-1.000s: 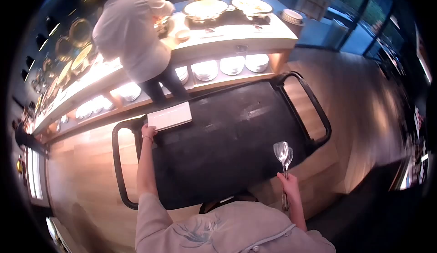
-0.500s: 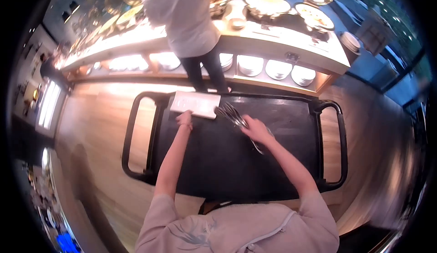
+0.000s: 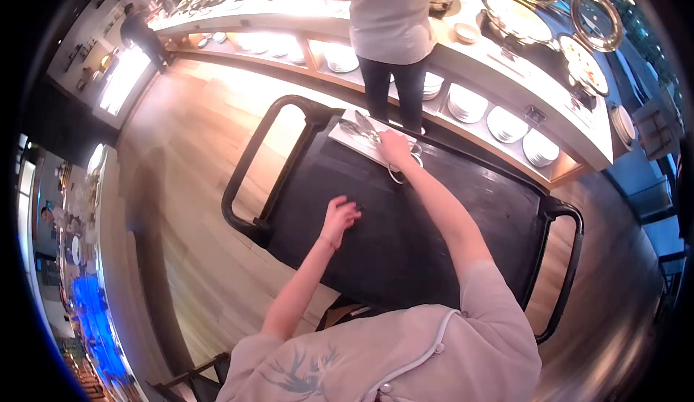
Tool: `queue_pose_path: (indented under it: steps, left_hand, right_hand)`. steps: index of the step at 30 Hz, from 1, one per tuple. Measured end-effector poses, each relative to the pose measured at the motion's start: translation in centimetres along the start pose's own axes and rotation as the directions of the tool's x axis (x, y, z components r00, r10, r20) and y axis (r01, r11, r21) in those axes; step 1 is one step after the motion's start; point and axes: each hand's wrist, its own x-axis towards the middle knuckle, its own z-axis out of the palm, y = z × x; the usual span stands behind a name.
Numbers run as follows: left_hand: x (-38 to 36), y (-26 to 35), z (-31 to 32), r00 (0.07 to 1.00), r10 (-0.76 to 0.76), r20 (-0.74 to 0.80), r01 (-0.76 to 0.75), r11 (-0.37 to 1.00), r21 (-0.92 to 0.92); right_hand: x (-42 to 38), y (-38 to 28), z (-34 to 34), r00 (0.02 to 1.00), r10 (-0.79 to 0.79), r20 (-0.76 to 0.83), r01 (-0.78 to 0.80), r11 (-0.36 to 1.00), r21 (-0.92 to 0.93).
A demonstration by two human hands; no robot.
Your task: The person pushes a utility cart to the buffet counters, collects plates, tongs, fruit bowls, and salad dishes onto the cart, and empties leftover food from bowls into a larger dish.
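Observation:
My right hand [image 3: 395,149] is closed on several metal serving tongs [image 3: 366,129]. Their heads lie over a white rectangular tray [image 3: 349,140], while looped ends stick out behind the hand. The tray rests at the far edge of a black cart top [image 3: 426,232]; my hand and the tongs hide part of it. Lower and to the left, my left hand [image 3: 340,217] hovers above the cart with its fingers apart and slightly bent. A small dark spot shows by its fingertips, and I cannot make out what it is.
Cart handles [image 3: 238,163] rise at both ends. Beyond the cart, a person in a white top [image 3: 390,26] stands at a buffet counter [image 3: 520,69] with chafing dishes [image 3: 517,19]. Stacked white plates [image 3: 466,104] fill the shelf below. Another person [image 3: 141,33] stands far left.
My left hand has let go of the tray and drawn back toward me. The right hand has brought the tongs over the tray. The view has turned, tilting the cart.

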Motion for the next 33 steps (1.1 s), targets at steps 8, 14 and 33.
queue_pose_path:
  steps: [8, 14, 33]
  left_hand:
    - [-11.9, -5.6, -10.2, 0.934, -0.069, -0.350, 0.001, 0.982, -0.191]
    - [-15.7, -11.8, -16.8, 0.746, -0.132, -0.653, -0.104, 0.945, -0.310]
    - [-29.0, -50.6, -25.7, 0.435, -0.702, -0.564, 0.465, 0.711, -0.527]
  right_hand:
    - [0.7, 1.1, 0.4, 0.998, -0.023, -0.052, 0.021, 0.999, -0.028]
    - [0.8, 3.2, -0.5, 1.000, 0.012, 0.015, -0.012, 1.000, -0.026]
    - [-22.3, -26.8, 9.3, 0.985, -0.172, -0.036, 0.111, 0.448, 0.887]
